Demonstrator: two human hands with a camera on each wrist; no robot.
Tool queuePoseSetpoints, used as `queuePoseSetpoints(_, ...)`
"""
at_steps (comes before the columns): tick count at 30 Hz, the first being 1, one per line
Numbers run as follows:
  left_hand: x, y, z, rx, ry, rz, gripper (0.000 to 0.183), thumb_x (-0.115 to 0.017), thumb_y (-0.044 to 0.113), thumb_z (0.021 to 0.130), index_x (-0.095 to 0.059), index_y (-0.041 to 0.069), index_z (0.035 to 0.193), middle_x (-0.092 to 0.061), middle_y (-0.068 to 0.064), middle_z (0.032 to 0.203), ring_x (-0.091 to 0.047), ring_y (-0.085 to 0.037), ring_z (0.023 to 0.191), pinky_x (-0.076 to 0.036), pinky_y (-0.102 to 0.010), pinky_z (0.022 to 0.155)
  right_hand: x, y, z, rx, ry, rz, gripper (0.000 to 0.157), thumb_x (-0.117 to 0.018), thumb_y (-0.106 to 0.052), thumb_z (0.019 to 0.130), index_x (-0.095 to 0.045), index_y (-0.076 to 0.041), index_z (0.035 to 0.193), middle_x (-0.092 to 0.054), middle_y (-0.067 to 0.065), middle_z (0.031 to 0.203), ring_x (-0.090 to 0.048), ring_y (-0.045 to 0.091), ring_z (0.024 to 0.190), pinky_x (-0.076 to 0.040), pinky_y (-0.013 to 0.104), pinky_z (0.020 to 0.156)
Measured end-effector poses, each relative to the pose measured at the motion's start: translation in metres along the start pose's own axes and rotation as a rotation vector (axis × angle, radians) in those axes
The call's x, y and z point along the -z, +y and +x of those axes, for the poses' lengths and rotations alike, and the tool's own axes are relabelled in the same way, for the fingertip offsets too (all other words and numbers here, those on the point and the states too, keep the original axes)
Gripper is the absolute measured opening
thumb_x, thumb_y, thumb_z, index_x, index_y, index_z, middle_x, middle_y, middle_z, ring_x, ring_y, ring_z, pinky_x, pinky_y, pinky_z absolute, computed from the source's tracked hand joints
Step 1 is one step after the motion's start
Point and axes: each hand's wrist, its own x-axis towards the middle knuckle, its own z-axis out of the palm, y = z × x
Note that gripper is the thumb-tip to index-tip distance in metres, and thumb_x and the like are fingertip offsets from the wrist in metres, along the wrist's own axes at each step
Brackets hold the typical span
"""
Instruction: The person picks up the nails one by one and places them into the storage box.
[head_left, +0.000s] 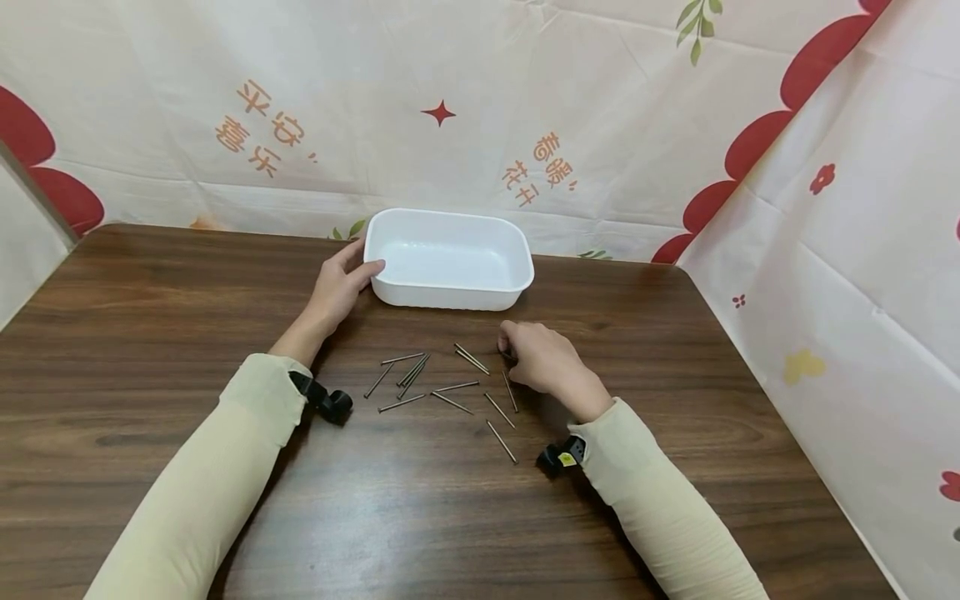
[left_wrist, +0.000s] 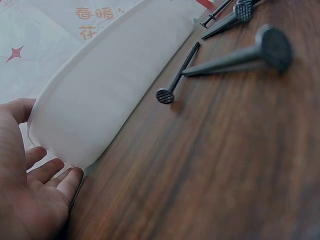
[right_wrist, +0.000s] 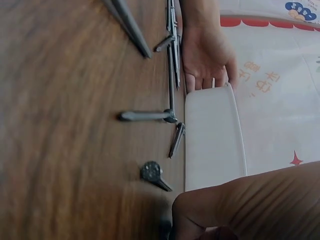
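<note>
A white plastic basin (head_left: 450,297) stands at the back of the table. My left hand (head_left: 341,283) holds its left end, with the thumb over the rim and the other fingers (left_wrist: 47,172) against the outside wall. In front of the basin, my right hand (head_left: 546,358) is low over the wood with curled fingers, pinching a dark nail (head_left: 508,356) mostly hidden by the hand. Several loose steel nails (head_left: 452,386) lie scattered between the two hands. One nail (head_left: 510,392) lies just under the right hand. Their flat, patterned heads (left_wrist: 165,95) show in the left wrist view.
The dark wooden table (head_left: 360,517) reaches back to a white printed cloth (head_left: 360,100) hanging behind it. A similar cloth hangs along the right side. Black cameras (head_left: 330,404) are strapped to both wrists.
</note>
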Motion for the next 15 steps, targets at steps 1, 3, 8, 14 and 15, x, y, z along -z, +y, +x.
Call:
queuePoseSetpoints(1,0.000,0.000,0.000,0.000,0.000,-0.004,0.070,-0.056,0.026,0.102,-0.023,0.012,0.162,-0.026,-0.008,0.168,-0.032,-0.019,0.153,-0.033,-0.040,0.124,0.001,0.001,0.000,0.001,-0.002,0.005,0.027,-0.072,0.001,0.076,-0.058,-0.015,0.093,-0.054,-0.001,0.078,-0.054,0.019,0.074,-0.042,0.034,0.061)
queuePoseSetpoints(3,0.000,0.000,0.001,0.002,0.000,-0.011,0.069,-0.056,0.025,0.102,-0.024,0.012,0.162,-0.027,-0.009,0.168,-0.032,-0.020,0.152,-0.033,-0.039,0.124,0.006,-0.002,0.000,-0.021,-0.020,0.011,0.026,-0.072,0.001,0.076,-0.059,-0.015,0.093,-0.055,0.000,0.078,-0.055,0.019,0.074,-0.042,0.033,0.060)
queuePoseSetpoints(8,0.001,-0.001,0.002,0.006,0.003,-0.011,0.069,-0.056,0.025,0.102,-0.024,0.012,0.162,-0.028,-0.009,0.167,-0.032,-0.020,0.152,-0.032,-0.039,0.124,0.009,0.000,0.001,-0.028,-0.033,-0.003,0.026,-0.073,0.000,0.077,-0.061,-0.018,0.093,-0.058,-0.001,0.081,-0.056,0.019,0.074,-0.041,0.033,0.059)
queuePoseSetpoints(14,0.000,-0.001,0.002,0.009,0.007,0.007,0.070,-0.056,0.027,0.101,-0.024,0.011,0.162,-0.028,-0.010,0.167,-0.033,-0.021,0.152,-0.033,-0.040,0.124,0.012,0.001,-0.001,-0.020,-0.038,0.009,0.025,-0.073,-0.002,0.079,-0.064,-0.019,0.094,-0.060,-0.002,0.083,-0.057,0.018,0.076,-0.042,0.033,0.060)
queuePoseSetpoints(15,0.000,0.000,0.001,0.008,0.007,0.010,0.071,-0.057,0.028,0.101,-0.024,0.011,0.162,-0.029,-0.010,0.167,-0.033,-0.021,0.152,-0.033,-0.039,0.124,0.013,0.001,-0.001,-0.022,-0.037,0.015,0.025,-0.073,-0.002,0.079,-0.064,-0.019,0.094,-0.060,-0.002,0.083,-0.056,0.018,0.076,-0.041,0.033,0.061)
